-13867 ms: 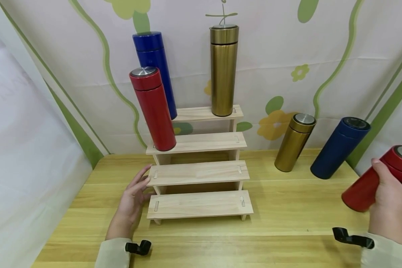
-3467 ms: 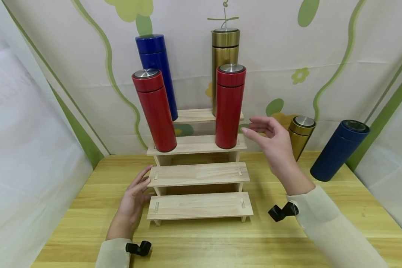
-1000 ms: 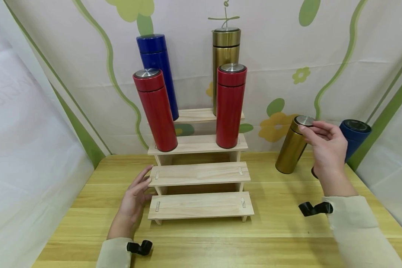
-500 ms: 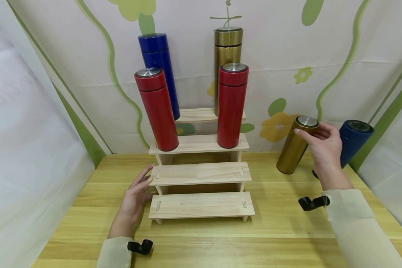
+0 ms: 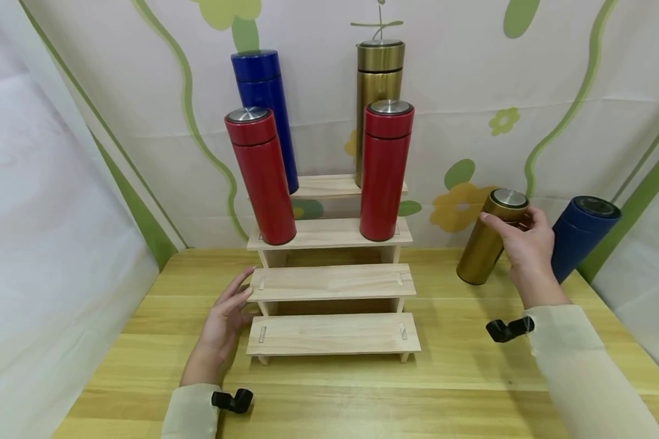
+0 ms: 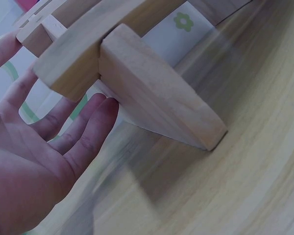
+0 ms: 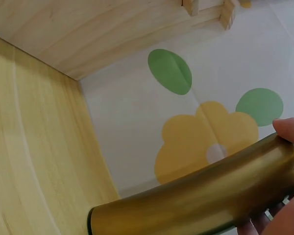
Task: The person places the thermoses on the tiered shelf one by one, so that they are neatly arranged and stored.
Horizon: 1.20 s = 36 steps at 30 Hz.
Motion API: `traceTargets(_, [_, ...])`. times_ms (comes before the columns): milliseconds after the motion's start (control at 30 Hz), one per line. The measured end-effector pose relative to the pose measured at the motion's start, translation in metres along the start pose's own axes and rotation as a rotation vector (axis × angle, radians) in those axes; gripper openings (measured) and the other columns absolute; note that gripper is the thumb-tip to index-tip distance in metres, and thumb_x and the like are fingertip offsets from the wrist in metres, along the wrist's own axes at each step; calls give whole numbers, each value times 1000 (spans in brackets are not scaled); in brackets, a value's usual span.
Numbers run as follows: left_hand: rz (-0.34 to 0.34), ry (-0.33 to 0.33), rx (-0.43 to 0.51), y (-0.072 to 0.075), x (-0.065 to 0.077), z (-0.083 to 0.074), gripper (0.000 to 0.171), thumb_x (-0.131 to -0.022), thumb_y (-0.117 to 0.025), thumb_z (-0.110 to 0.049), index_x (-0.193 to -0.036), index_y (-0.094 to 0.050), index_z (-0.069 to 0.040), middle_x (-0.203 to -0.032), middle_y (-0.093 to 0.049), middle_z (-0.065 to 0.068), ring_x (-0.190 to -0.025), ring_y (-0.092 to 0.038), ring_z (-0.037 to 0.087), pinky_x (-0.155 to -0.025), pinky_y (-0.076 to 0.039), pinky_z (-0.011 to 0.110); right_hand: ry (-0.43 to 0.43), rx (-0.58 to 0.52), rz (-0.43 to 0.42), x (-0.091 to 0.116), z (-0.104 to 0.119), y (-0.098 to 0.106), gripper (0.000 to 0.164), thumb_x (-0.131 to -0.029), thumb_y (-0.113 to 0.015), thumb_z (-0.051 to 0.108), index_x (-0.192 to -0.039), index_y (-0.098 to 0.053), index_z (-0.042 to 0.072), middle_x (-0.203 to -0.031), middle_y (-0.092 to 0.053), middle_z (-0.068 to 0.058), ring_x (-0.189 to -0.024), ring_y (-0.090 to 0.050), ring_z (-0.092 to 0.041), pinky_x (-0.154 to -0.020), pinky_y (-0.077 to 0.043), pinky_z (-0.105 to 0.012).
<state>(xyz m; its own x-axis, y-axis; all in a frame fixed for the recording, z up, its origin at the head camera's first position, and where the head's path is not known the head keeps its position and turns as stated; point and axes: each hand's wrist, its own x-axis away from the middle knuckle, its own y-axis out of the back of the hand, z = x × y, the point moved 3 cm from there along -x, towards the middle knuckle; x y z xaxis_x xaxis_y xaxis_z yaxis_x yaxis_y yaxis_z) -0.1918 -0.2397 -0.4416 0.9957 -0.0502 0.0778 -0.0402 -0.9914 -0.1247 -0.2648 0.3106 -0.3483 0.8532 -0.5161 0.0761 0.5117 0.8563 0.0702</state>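
Observation:
My right hand (image 5: 529, 250) grips the gold thermos (image 5: 478, 247) just below its steel-topped lid. In the right wrist view the thumb and fingers lie on either side of the gold body (image 7: 196, 196). That thermos stands on the table at the right. At the left end of the wooden step rack (image 5: 332, 283), my left hand (image 5: 219, 326) touches the side with extended fingers. The left wrist view shows its fingertips against the rack's leg (image 6: 157, 88). Two red thermoses, one left (image 5: 260, 177) and one right (image 5: 386, 174), stand on the rack's second step from the top.
On the top step stand a blue thermos (image 5: 269, 110) and a tall gold thermos (image 5: 380, 79), both partly hidden. A dark blue thermos (image 5: 582, 235) is on the table behind my right hand. A patterned curtain (image 5: 318, 79) hangs behind the wooden table (image 5: 351, 402).
A second red thermos was set on the rack's right side and released. My right hand then moved right to the gold thermos and closed round it. The left hand stayed at the rack.

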Motion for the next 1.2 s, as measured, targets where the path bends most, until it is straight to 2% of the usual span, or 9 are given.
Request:
traceTargets(200, [1,-4,6,0,0,0,56,-111,-52,-26,-166,-40,-23,-138,-60,-8,-129,-58,14,-103,-50,45,21,36,-4,-2,-1,1,87,-84,-93,39,-158,-47,34,-120,-51,25,-114,-49,-1,-96,-43,-18])
traceTargets(400, [-2,-3,8,0,-1,0,56,-111,-51,-26,-166,-41,-23,-138,-61,-8,-129,-58,15,-102,-52,45,42,41,-14,-2,-4,3,85,-83,-94,41,-155,-49,34,-122,-52,23,-115,-50,-2,-100,-43,-21])
traceTargets(600, [-4,3,10,0,-1,-1,56,-111,-52,-27,-165,-41,-23,-139,-60,-8,-129,-57,16,-103,-51,45,44,75,-39,4,-7,3,85,-84,-93,43,-155,-48,36,-133,-53,21,-121,-49,-3,-105,-42,-24])
traceTargets(800, [-7,3,2,0,0,-1,55,-111,-52,-27,-165,-42,-23,-138,-61,-9,-128,-58,15,-102,-51,44,117,113,-56,11,-12,0,79,-88,-89,39,-156,-48,36,-140,-53,19,-127,-48,-3,-112,-43,-27])
traceTargets(933, [-6,7,7,0,1,0,55,-111,-52,-26,-165,-41,-23,-136,-61,-8,-127,-59,14,-102,-52,43,152,96,-57,13,-14,-2,77,-89,-89,36,-155,-49,35,-140,-53,19,-129,-48,-3,-113,-44,-29])
traceTargets(1200, [-4,4,12,-1,0,-1,55,-111,-52,-27,-165,-41,-24,-138,-60,-8,-128,-58,14,-101,-53,42,150,21,-75,15,-16,0,75,-87,-92,28,-151,-53,34,-138,-55,17,-129,-49,-5,-115,-44,-30])
